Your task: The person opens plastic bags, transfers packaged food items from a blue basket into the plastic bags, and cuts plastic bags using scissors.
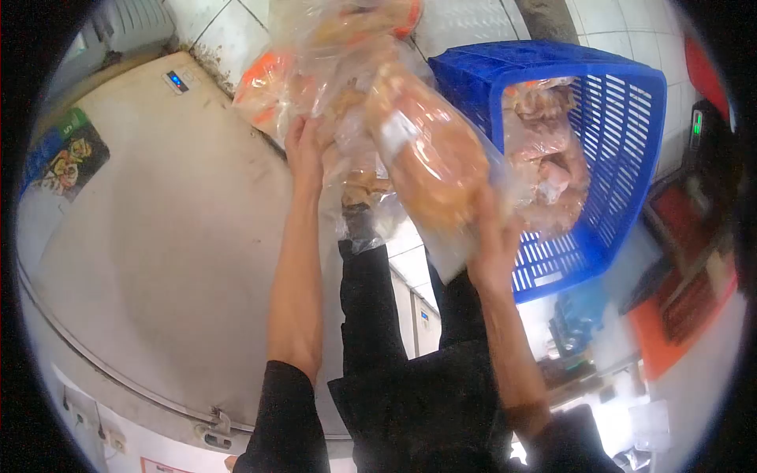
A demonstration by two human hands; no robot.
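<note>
My right hand is closed on the lower end of a clear plastic bag of orange-brown meat, which hangs tilted between my arms, left of the blue basket. My left hand touches the clear plastic of other bags near a bag with orange print; its fingers are partly hidden by the plastic, so its grip cannot be made out. More bagged food lies at the top centre. Inside the blue basket are bags of pale meat.
A large pale freezer lid with a small display fills the left side. White floor tiles show at the top. A red-orange object and a black device with a green light are at the right.
</note>
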